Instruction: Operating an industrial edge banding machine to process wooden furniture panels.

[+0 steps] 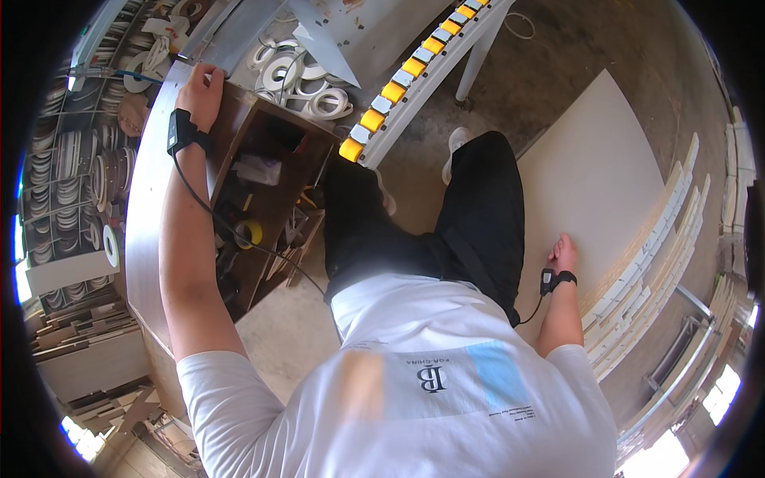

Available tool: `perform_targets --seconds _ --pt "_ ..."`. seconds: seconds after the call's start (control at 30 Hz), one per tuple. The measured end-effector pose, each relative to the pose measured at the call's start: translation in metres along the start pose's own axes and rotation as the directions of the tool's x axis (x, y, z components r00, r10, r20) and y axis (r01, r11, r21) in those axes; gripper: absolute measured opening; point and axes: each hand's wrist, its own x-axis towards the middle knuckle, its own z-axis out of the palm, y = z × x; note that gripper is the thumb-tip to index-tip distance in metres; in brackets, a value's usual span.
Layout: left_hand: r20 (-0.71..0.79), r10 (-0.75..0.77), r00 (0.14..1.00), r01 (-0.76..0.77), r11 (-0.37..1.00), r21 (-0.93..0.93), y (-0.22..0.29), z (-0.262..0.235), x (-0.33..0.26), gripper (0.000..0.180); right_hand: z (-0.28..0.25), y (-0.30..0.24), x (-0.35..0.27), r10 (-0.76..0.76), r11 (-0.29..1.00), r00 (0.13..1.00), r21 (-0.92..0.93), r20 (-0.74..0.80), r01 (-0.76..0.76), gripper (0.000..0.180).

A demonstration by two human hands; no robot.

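Note:
My left hand (201, 94) rests at the far end of a pale-topped wooden cabinet (151, 231), its fingers curled over near the corner. Whatever lies under those fingers is hidden. A thin blue hose (142, 77) runs toward that hand from the left. Low at my right side hangs my right hand (563, 253), fingers folded in, with nothing seen in it. Beneath it, a large pale board (594, 159) spreads out. Both wrists carry black straps with small cabled devices.
Ahead stands a conveyor rail with yellow rollers (393, 92). White edge-banding rolls (280, 72) pile behind the cabinet, whose open shelves hold a yellow tape roll (249, 233). Racks of coiled banding (68, 183) line the left. Stacked narrow panels (649, 255) stand at right.

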Motion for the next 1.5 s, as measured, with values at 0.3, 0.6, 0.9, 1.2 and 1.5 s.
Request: perform_targets --seconds 0.3,0.6,0.9,1.2,1.5 --pt "-0.005 -0.003 1.000 0.003 1.000 0.009 -0.001 -0.002 -0.002 0.036 0.007 -0.015 -0.013 0.047 0.998 0.999 -0.035 0.005 -0.047 0.043" --pt "-0.015 0.015 1.000 -0.015 1.000 0.013 -0.002 -0.001 -0.002 0.035 0.004 -0.011 -0.006 0.080 0.994 0.996 -0.075 -0.031 -0.082 0.043" --pt "-0.018 0.024 1.000 -0.024 1.000 0.007 0.000 0.000 -0.002 0.035 0.005 -0.011 -0.004 0.085 0.993 0.996 -0.084 -0.033 -0.088 0.038" --pt "-0.010 0.001 1.000 -0.001 1.000 0.013 0.001 0.000 -0.001 0.036 -0.002 0.001 0.005 -0.017 0.993 1.000 -0.117 0.019 0.019 0.039" --pt "-0.007 0.000 1.000 0.000 1.000 0.008 -0.002 -0.001 -0.002 0.036 0.005 -0.015 -0.010 0.089 0.988 0.996 -0.129 0.009 -0.087 0.043"
